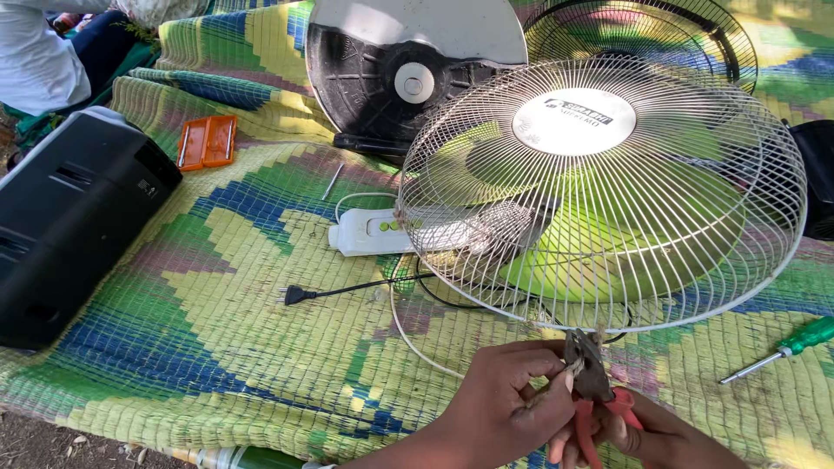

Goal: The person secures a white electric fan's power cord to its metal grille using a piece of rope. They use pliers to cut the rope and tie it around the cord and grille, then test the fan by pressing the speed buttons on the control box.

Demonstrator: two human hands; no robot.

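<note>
Fingers [530, 369] of left hand [508, 408] pinch frayed string at plier jaws; right hand [647, 434] clenched round red handles of pliers [589, 373]. Jaws sit just below rim of white fan guard [599, 187], which lies on woven mat [217, 287]. Risk: jaws slip, nip fingertip, or tug bends guard wire.

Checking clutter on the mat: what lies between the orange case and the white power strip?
A thin metal rod on the woven mat, in the head view.

Screwdriver [782, 350] right of fan guard [599, 191]
</note>
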